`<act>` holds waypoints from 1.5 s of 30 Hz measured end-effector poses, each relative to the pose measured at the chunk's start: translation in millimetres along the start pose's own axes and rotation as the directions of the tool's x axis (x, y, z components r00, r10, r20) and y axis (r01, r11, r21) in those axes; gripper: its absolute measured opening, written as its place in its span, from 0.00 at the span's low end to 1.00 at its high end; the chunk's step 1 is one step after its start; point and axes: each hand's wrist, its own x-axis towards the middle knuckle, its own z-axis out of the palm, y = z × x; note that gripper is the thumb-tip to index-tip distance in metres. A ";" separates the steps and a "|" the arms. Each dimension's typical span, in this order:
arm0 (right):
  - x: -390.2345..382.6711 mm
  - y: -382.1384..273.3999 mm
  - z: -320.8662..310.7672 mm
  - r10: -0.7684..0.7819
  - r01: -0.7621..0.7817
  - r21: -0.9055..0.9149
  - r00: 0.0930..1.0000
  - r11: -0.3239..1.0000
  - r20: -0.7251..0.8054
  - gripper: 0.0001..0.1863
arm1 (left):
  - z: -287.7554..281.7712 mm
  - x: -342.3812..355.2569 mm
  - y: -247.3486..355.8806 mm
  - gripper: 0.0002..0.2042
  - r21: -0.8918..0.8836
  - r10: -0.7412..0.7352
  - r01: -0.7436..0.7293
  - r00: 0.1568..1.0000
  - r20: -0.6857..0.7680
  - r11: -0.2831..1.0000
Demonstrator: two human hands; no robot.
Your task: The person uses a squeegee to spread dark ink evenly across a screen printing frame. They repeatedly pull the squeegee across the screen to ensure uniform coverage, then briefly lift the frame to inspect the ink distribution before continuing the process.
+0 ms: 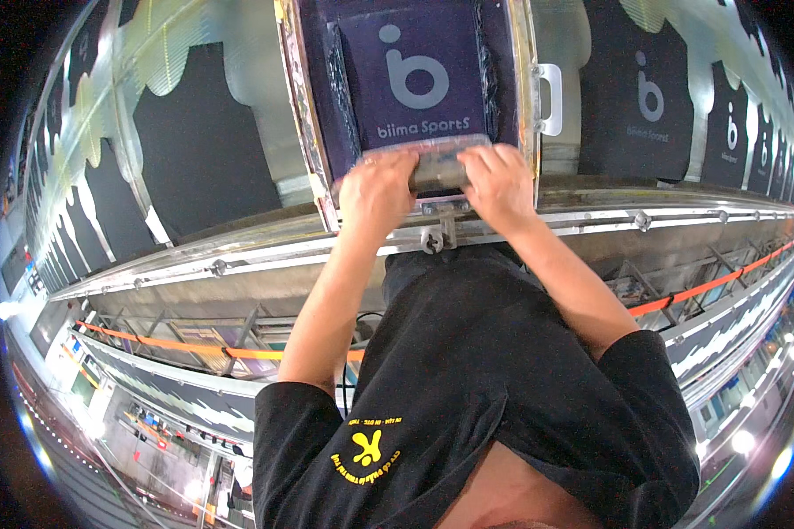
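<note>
A squeegee (437, 172) with a wide, worn, greyish handle lies across the near end of a printing screen (528, 88). My left hand (378, 192) is closed over the left part of the squeegee, slightly blurred. At its other end my right hand (501, 183) grips it too, fingers curled over the top edge. Beyond the squeegee, the dark mesh (353, 53) shows a pale stencil of a round letter shape with lettering beneath. Dark ink streaks run along both inner sides of the frame. Whatever lies under the screen is hidden.
Black fabric pieces lie flat on the long table, a plain one (198, 145) to the left and printed ones (637, 97) to the right. A white handle (550, 99) sticks out from the screen's right side. A metal rail (591, 220) with clamps edges the table before me.
</note>
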 end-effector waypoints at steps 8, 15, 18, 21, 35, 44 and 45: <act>46.8 96.9 -27.3 0.331 -0.258 0.212 0.798 0.943 -0.504 0.19 | -65.4 73.0 -6.4 0.13 0.127 0.055 -0.078 0.983 0.178 0.989; 51.8 154.9 25.0 0.777 -0.574 0.553 0.580 0.604 -0.246 0.22 | -120.8 170.4 -25.0 0.18 0.200 0.077 -0.083 0.996 0.038 0.976; 54.1 145.9 18.3 0.773 -0.542 0.581 0.573 0.607 -0.273 0.22 | -121.0 182.9 -39.5 0.22 0.184 0.090 -0.088 0.996 -0.004 0.979; 47.1 145.7 15.9 0.761 -0.468 0.647 0.581 0.602 -0.289 0.22 | -108.4 166.9 -36.5 0.25 0.116 0.086 -0.077 0.993 -0.075 0.990; 62.4 135.2 -15.0 0.769 -0.376 0.771 0.600 0.514 -0.219 0.19 | 45.5 -73.7 -5.3 0.28 0.112 0.237 -0.213 0.930 -0.281 0.970; 132.0 -8.2 45.8 0.786 -0.307 0.850 0.591 0.428 -0.183 0.17 | -50.9 -122.0 -125.7 0.30 -0.092 0.118 -0.142 0.966 -0.231 0.986; 141.7 -33.7 72.0 0.783 -0.286 0.868 0.600 0.405 -0.168 0.17 | -65.2 -133.2 -151.9 0.29 -0.049 0.113 -0.127 0.968 -0.222 0.991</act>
